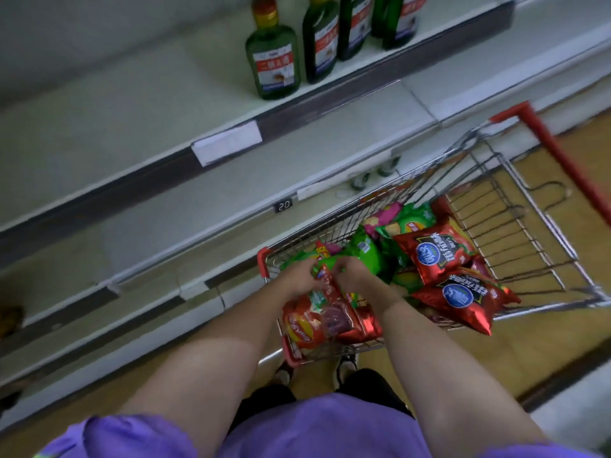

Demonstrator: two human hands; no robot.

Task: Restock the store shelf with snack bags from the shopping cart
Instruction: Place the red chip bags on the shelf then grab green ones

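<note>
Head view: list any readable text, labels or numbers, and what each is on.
"20": small dark digital tag on the lower shelf edge.
"二锅头酒": red band on the green bottle label; last characters uncertain.
Other bottles' labels: too blurred to read.
White shelf tag: no legible print.
Red snack bags: blue round logo, large characters, blurred.
Bag under both hands: print blurred.

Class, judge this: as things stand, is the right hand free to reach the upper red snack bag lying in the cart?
Probably not yet: the right hand already grips a red bag together with the left hand. The upper red snack bag itself lies uncovered.
</note>
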